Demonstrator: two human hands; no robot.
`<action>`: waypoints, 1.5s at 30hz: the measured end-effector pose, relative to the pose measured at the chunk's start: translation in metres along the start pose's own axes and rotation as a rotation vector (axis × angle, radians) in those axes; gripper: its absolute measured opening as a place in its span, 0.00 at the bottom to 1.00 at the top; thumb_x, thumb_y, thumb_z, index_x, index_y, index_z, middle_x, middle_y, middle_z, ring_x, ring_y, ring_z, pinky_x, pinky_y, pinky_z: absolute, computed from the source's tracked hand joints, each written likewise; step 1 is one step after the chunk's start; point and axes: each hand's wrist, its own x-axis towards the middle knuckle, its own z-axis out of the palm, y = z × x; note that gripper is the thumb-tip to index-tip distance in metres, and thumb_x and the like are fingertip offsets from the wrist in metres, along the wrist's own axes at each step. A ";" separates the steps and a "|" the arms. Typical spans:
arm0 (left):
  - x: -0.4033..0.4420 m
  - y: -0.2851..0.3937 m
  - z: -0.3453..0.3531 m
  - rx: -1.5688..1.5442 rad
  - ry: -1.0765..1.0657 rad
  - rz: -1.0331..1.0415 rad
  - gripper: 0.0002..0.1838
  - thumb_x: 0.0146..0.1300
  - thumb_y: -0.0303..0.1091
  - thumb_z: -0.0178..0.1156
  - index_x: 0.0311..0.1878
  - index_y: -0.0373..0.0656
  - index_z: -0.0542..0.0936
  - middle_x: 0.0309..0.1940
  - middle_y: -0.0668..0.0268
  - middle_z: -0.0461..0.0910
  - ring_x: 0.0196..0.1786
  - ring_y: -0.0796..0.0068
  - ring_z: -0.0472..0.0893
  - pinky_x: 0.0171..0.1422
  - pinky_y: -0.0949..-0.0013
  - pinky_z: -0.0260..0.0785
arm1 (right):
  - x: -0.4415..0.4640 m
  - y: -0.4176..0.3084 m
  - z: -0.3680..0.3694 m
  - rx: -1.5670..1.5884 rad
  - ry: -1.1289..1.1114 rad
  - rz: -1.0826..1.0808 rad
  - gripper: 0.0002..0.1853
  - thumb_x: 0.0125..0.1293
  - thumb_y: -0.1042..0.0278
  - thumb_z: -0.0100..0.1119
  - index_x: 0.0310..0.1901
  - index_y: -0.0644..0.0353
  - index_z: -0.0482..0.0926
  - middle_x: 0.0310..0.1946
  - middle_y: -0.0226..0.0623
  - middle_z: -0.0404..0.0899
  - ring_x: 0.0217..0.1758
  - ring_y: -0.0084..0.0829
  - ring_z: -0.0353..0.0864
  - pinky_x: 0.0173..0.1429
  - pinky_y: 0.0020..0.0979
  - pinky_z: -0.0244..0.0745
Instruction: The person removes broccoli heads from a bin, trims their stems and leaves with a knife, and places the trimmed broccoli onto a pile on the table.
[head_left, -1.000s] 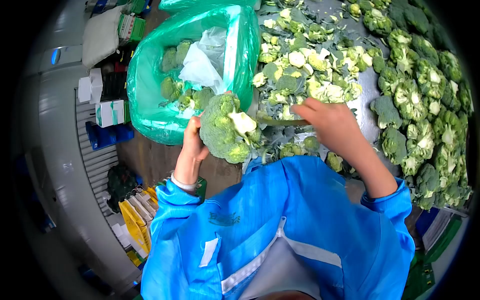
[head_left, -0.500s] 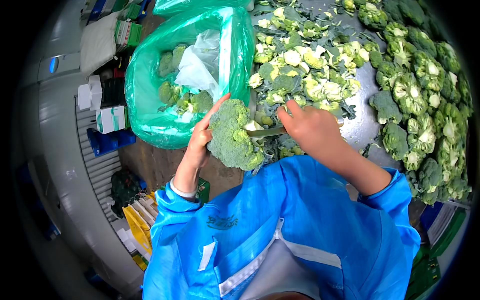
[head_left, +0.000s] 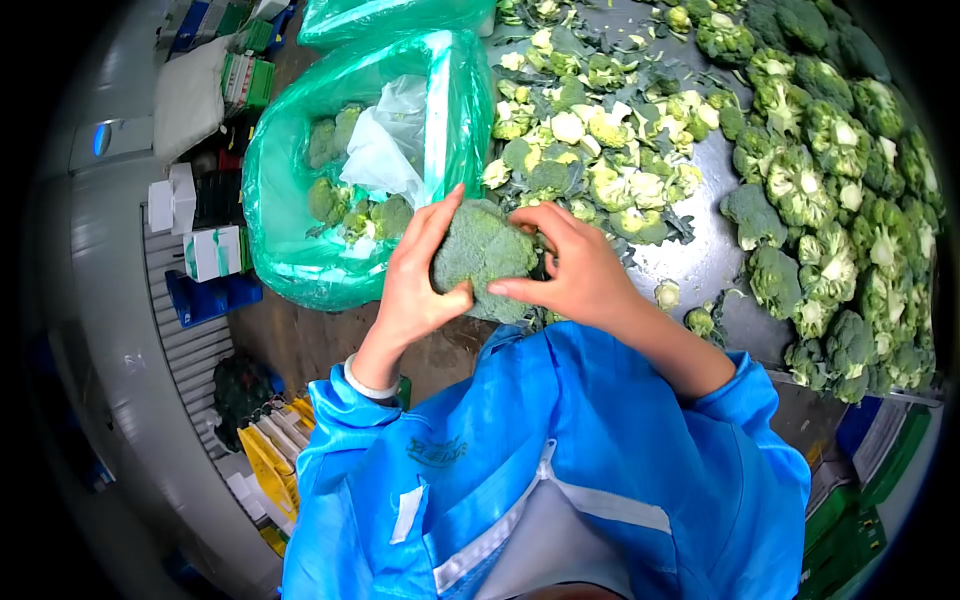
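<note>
A green broccoli head (head_left: 484,250) is between my two hands, its floret top facing up. My left hand (head_left: 418,268) grips its left side, with the fingers along the far edge and the thumb on the near side. Curled round the right side, my right hand (head_left: 575,265) has its thumb tip on the florets. The undersides of the fingers and the stalk are hidden, and no knife shows. Just past my left hand stands a bin lined with green plastic (head_left: 275,215), with several broccoli pieces (head_left: 330,200) and a crumpled clear bag (head_left: 385,150) inside.
Trimmed broccoli pieces and leaves (head_left: 600,130) cover part of the metal table (head_left: 690,250) ahead. Whole broccoli heads (head_left: 810,190) are heaped along the right. At left are white boxes (head_left: 213,253), a blue bin (head_left: 205,298) and a yellow crate (head_left: 268,468).
My right hand held a knife against the broccoli; now it grips the head's right side and the knife is out of sight. The broccoli has turned and shows its top.
</note>
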 end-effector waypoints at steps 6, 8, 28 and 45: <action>-0.010 -0.033 0.000 -0.350 -0.014 -0.117 0.52 0.41 0.51 0.59 0.75 0.40 0.64 0.68 0.59 0.71 0.70 0.63 0.70 0.75 0.62 0.57 | 0.001 0.036 -0.035 0.841 0.163 0.629 0.23 0.60 0.64 0.68 0.53 0.64 0.71 0.35 0.35 0.76 0.15 0.16 0.65 0.15 0.19 0.59; -0.011 -0.033 -0.001 -0.547 0.040 -0.123 0.49 0.50 0.52 0.57 0.76 0.37 0.61 0.68 0.56 0.70 0.71 0.63 0.69 0.75 0.63 0.57 | -0.004 0.060 -0.062 0.846 0.108 0.595 0.29 0.60 0.58 0.70 0.58 0.65 0.72 0.45 0.43 0.80 0.26 0.26 0.79 0.27 0.27 0.78; -0.001 0.010 0.062 -1.069 -0.244 -0.485 0.44 0.70 0.64 0.50 0.79 0.46 0.52 0.75 0.57 0.59 0.74 0.55 0.64 0.66 0.48 0.71 | -0.050 0.031 -0.051 1.071 0.151 0.734 0.14 0.76 0.57 0.51 0.49 0.60 0.77 0.26 0.28 0.77 0.17 0.17 0.71 0.15 0.21 0.60; 0.018 0.013 0.089 -1.780 -0.408 -0.494 0.42 0.70 0.67 0.47 0.76 0.48 0.57 0.70 0.54 0.67 0.66 0.52 0.75 0.60 0.48 0.78 | -0.095 0.041 -0.109 -0.589 0.292 -0.173 0.21 0.60 0.79 0.60 0.56 0.52 0.79 0.42 0.31 0.82 0.32 0.32 0.83 0.31 0.31 0.78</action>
